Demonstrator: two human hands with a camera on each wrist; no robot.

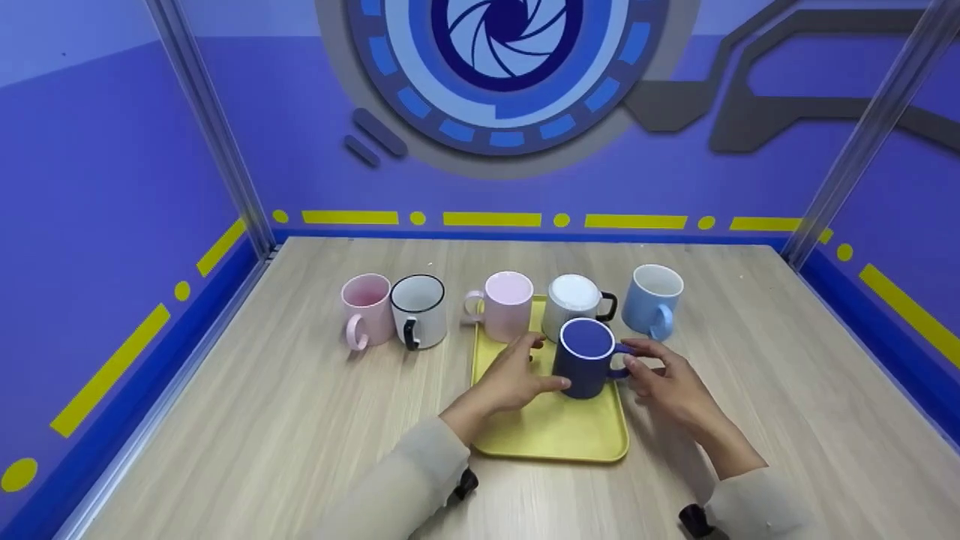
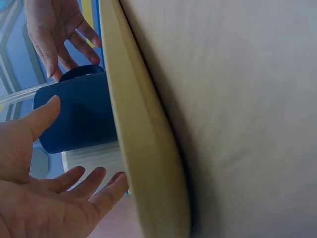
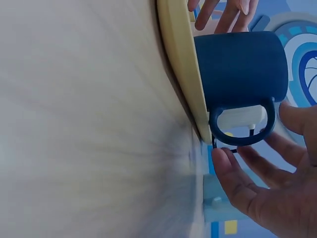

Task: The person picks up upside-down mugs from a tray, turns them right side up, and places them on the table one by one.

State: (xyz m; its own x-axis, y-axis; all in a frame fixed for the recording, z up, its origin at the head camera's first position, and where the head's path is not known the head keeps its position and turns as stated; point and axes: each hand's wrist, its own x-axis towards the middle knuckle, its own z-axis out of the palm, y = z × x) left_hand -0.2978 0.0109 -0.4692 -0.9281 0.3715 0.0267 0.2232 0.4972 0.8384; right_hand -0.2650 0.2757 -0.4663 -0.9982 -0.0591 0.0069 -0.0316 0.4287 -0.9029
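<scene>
A dark blue mug (image 1: 583, 367) stands upright on the yellow tray (image 1: 551, 442), its handle (image 3: 241, 141) toward the right. Beside its left side is my left hand (image 1: 514, 379), thumb and fingers spread and relaxed, as the left wrist view also shows. My right hand (image 1: 671, 379) is around the handle with loosely bent fingers (image 3: 262, 168); none visibly grips it. Behind the blue mug, an upside-down white mug (image 1: 559, 307) with a black handle rests on the tray. To its left stands an upside-down pink mug (image 1: 508, 307).
Left of the tray, an upright pink mug (image 1: 373, 319) and a white mug (image 1: 427, 322) with a black rim stand side by side on the wooden table (image 1: 300, 435). A light blue mug (image 1: 646, 300) stands at the right. Blue panels (image 1: 300, 150) enclose the table's back and sides.
</scene>
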